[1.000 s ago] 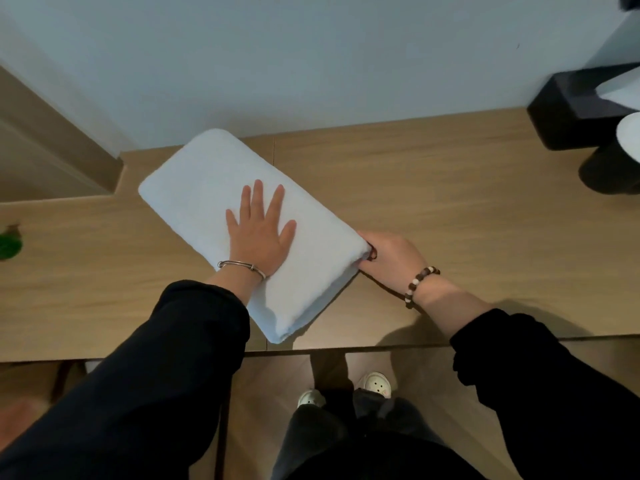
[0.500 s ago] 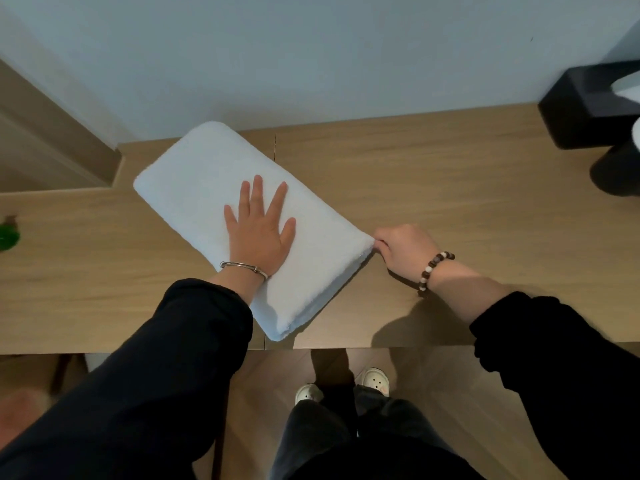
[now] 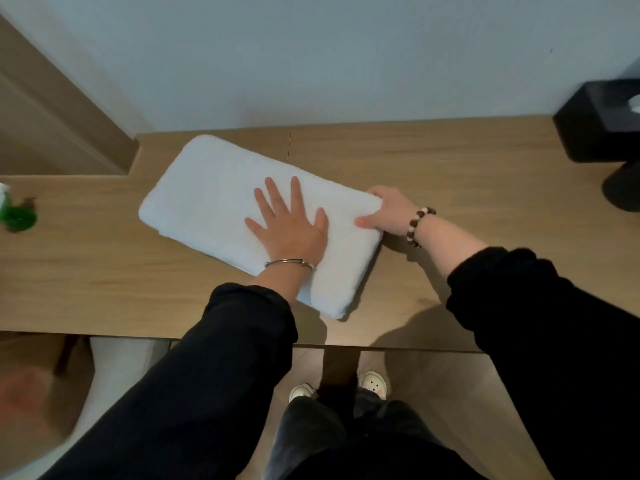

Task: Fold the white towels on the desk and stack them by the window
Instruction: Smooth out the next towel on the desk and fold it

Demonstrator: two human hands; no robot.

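Note:
A folded white towel lies slantwise on the wooden desk, its far end near the wall. My left hand presses flat on the towel's middle with fingers spread. My right hand grips the towel's right edge, thumb on top and fingers curled round the side.
A black tissue box and a dark round object stand at the desk's far right. A green object sits at the left edge. A wooden panel rises at the back left. The desk's front edge runs just before my legs.
My right hand rose from the desk beside the towel's corner and took hold of its right edge. The towel turned a little. My left hand stayed pressed on it.

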